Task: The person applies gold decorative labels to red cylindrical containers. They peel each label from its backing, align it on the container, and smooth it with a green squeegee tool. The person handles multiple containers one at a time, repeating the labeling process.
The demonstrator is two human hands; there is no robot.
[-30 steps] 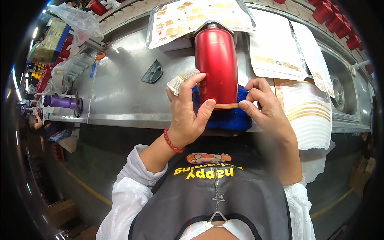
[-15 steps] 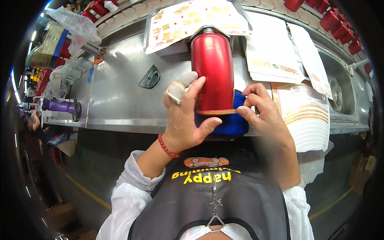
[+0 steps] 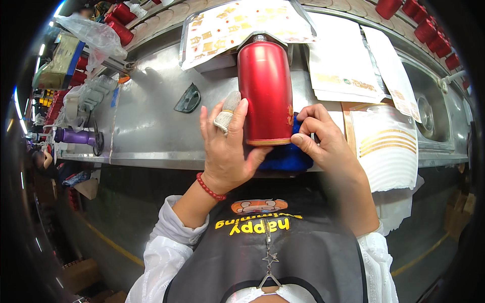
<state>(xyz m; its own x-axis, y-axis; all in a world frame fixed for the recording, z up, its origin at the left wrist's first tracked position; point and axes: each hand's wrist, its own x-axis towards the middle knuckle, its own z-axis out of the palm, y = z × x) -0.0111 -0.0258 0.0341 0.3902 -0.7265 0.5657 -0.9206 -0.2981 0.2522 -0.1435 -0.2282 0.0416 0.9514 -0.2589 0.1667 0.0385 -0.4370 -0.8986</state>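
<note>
A red metal bottle (image 3: 265,91) lies on its side, its neck pointing away from me and its base nearest. A thin gold decal strip (image 3: 268,142) runs along the base edge. My left hand (image 3: 227,141) holds the bottle from the left, index finger against the side and thumb at the base; its other fingers are spread. One of its fingers wears a grey cloth cover (image 3: 226,118). My right hand (image 3: 323,136) is pinched at the strip's right end, thumb touching the bottle's edge. Under the base lies a blue cloth pad (image 3: 289,158), partly hidden.
Behind the bottle stands a tray (image 3: 184,38) covered by a decal sheet (image 3: 217,30). More decal sheets (image 3: 343,60) and one with curved gold strips (image 3: 386,151) lie right, before a sink (image 3: 429,111). A dark scraper-like piece (image 3: 189,99) lies left on the steel bench (image 3: 151,121).
The bottle has turned, bringing a gold mark into view on its right side. The strip's end, which stuck out to the right, now lies against the base. My right hand has moved slightly left.
</note>
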